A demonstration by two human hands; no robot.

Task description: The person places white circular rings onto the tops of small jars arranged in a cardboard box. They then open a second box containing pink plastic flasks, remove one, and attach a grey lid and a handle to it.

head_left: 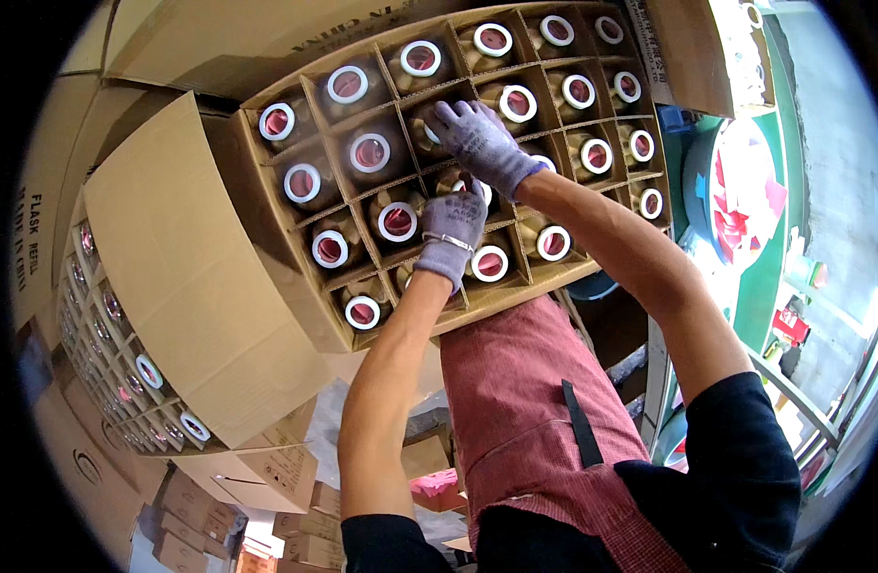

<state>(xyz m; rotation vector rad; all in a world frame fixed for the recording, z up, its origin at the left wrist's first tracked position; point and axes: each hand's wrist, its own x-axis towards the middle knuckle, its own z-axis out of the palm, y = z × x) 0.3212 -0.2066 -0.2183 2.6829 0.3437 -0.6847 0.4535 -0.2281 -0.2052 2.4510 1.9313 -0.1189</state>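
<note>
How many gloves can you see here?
2: one on the left hand, one on the right hand, farther from the body; both are over the divided carton. Others could be out of sight.

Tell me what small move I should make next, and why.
Perhaps lift your left hand slightly to check the white ring at its fingertips: that hand partly hides it, while the next ring toward you shows in full.

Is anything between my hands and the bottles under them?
Nothing visible. The left hand, in a greyish-purple knit glove, is at one round white-rimmed bottle; the right hand, gloved alike, partly covers another such bottle. Brown cardboard dividers stand around both bottles, not across their tops.
</note>
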